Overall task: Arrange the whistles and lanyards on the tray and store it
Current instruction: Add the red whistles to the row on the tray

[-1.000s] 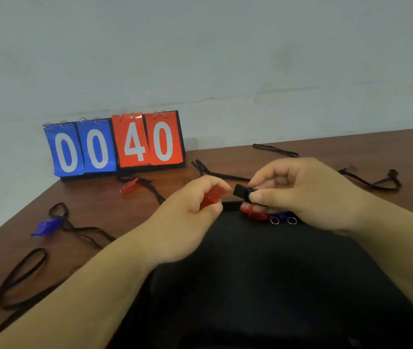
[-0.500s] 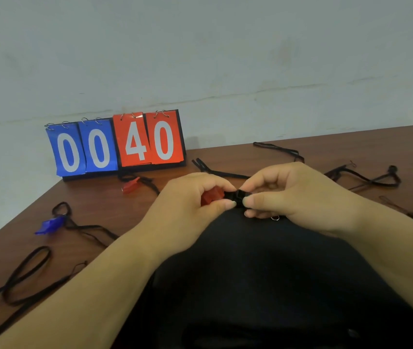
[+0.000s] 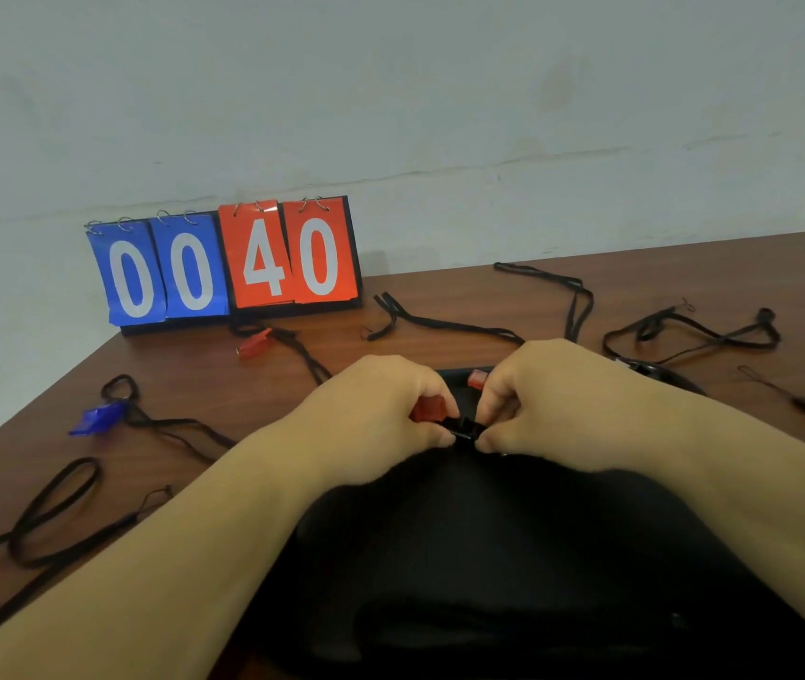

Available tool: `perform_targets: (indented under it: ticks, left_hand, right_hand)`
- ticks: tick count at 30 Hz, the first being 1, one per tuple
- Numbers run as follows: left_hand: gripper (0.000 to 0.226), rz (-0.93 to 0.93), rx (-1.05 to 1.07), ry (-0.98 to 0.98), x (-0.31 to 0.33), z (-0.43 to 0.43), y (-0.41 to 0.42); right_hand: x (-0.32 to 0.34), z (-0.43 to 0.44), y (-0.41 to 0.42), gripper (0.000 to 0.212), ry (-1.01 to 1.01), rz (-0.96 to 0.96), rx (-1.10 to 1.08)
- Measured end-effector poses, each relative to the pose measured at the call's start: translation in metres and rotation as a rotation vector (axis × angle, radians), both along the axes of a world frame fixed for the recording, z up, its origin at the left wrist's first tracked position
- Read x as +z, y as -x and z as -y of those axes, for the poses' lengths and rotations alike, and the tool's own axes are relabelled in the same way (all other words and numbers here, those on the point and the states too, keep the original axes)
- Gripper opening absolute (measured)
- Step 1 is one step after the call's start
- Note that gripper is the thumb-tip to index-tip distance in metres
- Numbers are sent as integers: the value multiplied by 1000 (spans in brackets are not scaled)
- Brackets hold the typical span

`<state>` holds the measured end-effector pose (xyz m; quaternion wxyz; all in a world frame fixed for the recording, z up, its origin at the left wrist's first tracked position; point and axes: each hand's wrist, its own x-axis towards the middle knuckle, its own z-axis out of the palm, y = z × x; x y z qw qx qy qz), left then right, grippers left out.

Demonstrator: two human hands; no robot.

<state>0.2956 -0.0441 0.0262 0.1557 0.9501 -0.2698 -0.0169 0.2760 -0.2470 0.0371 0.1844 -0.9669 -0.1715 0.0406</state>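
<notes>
Under left hand (image 3: 366,424), red whistle (image 3: 428,408) half-hidden; right hand (image 3: 552,400) pinches clip (image 3: 465,429).

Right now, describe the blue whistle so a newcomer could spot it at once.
Find the scoreboard reading 00 40 at the back of the table. From its blue cards, come forward toward the table's left edge: the blue whistle lies there at the end of a black lanyard. It is the only blue one in view; the red whistle lies right before the scoreboard.
</notes>
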Motion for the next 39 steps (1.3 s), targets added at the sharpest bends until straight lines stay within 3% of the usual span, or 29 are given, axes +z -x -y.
perform_targets:
  ticks: [5, 14, 24, 39]
  left_hand:
    - [24, 20, 19, -14, 2, 5, -7]
    - [24, 35, 22, -208, 16, 17, -24]
    - [20, 93, 36, -159, 2, 12, -36]
    - [31, 154, 86, -77, -6, 14, -39]
  right_hand:
    - [-4, 0, -4, 15, 36, 94, 10]
    - [-12, 1, -14, 16, 70, 212, 28]
    - [-18, 1, -25, 24, 140, 346, -6]
    - [-21, 5, -35, 29, 82, 314, -61]
